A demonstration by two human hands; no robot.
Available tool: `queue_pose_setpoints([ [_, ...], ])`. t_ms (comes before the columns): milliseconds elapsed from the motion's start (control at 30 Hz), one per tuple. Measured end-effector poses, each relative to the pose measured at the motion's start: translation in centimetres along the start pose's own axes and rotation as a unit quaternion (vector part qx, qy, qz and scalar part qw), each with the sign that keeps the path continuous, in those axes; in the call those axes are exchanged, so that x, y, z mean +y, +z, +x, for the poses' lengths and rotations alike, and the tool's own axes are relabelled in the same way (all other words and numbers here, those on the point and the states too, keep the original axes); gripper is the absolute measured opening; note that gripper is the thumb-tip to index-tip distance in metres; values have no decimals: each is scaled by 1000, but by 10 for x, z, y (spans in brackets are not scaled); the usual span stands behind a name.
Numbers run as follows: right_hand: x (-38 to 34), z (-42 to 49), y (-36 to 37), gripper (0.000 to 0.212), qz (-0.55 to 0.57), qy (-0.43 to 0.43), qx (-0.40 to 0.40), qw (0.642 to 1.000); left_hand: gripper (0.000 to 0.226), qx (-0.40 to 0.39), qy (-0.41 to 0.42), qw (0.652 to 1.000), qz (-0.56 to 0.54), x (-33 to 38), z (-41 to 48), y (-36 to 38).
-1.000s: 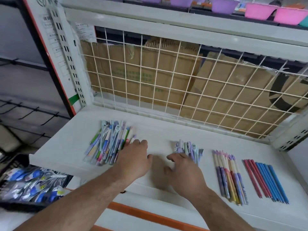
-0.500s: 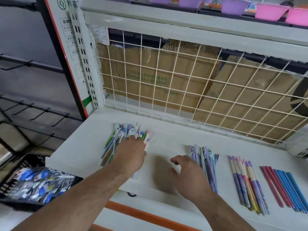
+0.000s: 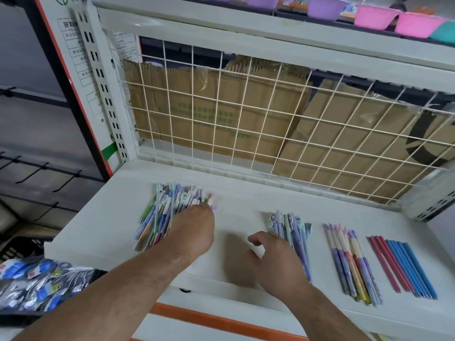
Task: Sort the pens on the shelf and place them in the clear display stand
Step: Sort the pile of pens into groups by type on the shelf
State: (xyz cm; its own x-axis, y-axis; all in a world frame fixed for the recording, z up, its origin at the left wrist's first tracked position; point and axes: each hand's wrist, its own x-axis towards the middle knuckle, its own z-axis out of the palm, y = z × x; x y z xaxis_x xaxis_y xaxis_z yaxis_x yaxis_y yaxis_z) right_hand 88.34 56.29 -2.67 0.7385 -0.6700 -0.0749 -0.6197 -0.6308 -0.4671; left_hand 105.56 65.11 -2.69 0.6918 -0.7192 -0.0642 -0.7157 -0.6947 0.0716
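Your left hand (image 3: pixel 194 230) covers the mixed pens (image 3: pixel 162 212) (grip hidden, cannot tell); your right hand (image 3: pixel 275 257) rests loosely curled, empty, beside the purple pens (image 3: pixel 291 225).

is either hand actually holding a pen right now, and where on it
Cannot be told. The left hand lies on the mixed pen pile, fingertips hidden; the right hand shows no pen held.

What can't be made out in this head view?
All head view:
Left hand fingertips: behind its own back, in the mixed pile of colourful pens; grip unclear.
Lilac capped pens: lower ends under the right hand.
Clear display stand: not in frame.
Black basket of blue packets: cut by left edge, blurred.
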Motion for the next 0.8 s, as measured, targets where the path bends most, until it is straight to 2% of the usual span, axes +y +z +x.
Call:
queue_pose_setpoints([
  [133, 2, -2, -1, 30, 7, -5, -3, 1000, 28, -24, -17, 999, -18, -1, 8, 0],
  [300, 7, -5, -3, 30, 21, -6, -3, 1000, 47, -38, -21, 999, 14, 6, 8, 2],
  [667, 27, -14, -11, 27, 28, -12, 13, 999, 40, -42, 6, 993, 108, 30, -4, 18],
  [800, 32, -17, -15, 26, 32, -15, 12, 999, 43, -60, -8, 994, 90, 32, -3, 14],
])
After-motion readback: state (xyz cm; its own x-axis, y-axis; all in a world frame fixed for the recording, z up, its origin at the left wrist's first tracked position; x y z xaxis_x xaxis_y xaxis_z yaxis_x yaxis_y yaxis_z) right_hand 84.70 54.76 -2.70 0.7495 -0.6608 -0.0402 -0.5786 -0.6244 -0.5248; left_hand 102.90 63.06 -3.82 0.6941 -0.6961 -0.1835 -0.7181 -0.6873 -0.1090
